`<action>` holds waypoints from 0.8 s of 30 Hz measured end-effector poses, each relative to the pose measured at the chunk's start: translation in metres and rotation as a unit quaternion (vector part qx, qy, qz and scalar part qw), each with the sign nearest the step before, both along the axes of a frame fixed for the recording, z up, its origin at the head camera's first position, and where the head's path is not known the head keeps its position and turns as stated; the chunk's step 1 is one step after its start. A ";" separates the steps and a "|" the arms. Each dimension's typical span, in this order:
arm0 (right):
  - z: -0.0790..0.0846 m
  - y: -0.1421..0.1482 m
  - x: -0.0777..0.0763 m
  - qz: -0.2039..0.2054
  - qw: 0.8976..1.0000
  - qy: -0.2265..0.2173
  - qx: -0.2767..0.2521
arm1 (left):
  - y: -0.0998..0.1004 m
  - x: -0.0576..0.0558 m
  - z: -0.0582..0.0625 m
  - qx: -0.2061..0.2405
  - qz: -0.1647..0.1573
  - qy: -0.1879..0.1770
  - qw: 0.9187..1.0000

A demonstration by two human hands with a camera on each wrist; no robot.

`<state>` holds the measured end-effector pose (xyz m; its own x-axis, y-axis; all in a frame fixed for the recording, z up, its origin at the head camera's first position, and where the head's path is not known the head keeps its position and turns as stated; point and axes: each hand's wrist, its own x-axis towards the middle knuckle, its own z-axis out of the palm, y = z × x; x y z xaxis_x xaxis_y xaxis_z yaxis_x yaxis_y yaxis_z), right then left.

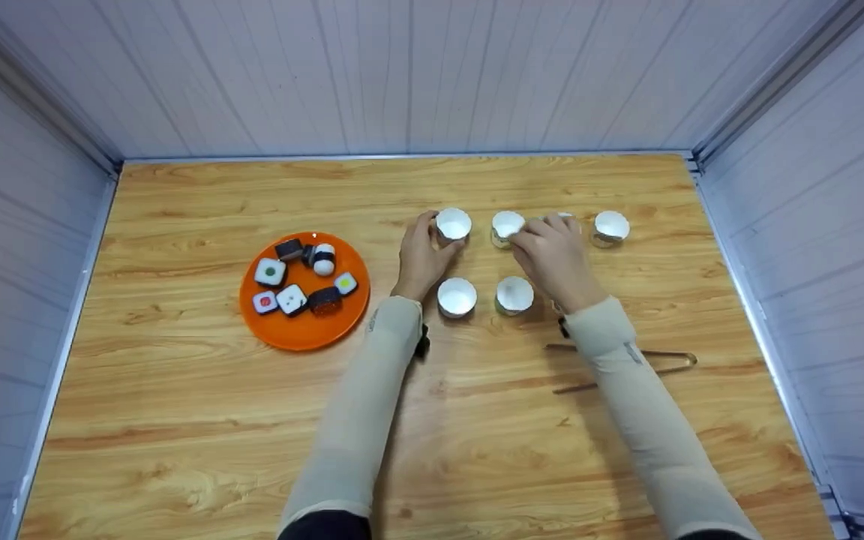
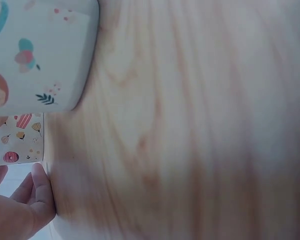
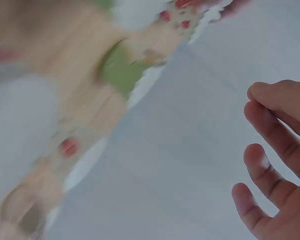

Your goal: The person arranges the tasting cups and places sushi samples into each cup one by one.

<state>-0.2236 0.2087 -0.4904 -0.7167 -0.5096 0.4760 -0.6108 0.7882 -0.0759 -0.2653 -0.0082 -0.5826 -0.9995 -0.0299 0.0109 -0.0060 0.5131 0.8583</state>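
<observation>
My left hand holds a white paper baking cup in the back row, thumb and fingers on opposite sides. In the left wrist view its printed wall shows dessert pictures. My right hand hovers over the back row, beside a second cup and partly covering a third cup. In the right wrist view its fingers are loosely bent with nothing between them. A fourth cup stands to the right. Two front cups, one on the left and one beside it, stand upright.
An orange plate with several toy-like sushi pieces lies to the left. Metal tongs rest on the wooden table under my right forearm. Pale panels enclose the back and sides.
</observation>
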 end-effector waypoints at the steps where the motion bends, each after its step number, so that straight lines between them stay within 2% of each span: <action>1: 0.001 -0.008 -0.006 0.004 1.000 -0.010 0.004 | 0.000 0.000 0.000 -0.002 0.002 -0.002 1.000; 6: 0.000 -0.042 -0.029 0.011 0.998 -0.063 0.026 | 0.000 0.000 -0.002 -0.006 0.002 -0.001 1.000; 12: -0.012 -0.066 -0.053 0.002 0.991 -0.116 0.074 | -0.001 -0.001 -0.001 -0.007 0.000 0.008 1.000; 16: -0.018 -0.077 -0.060 -0.012 0.985 -0.144 0.094 | -0.002 -0.002 -0.002 -0.002 -0.001 0.012 1.000; 24: -0.028 -0.096 -0.064 -0.028 0.972 -0.194 0.127 | -0.002 -0.001 -0.004 -0.019 0.001 0.037 0.999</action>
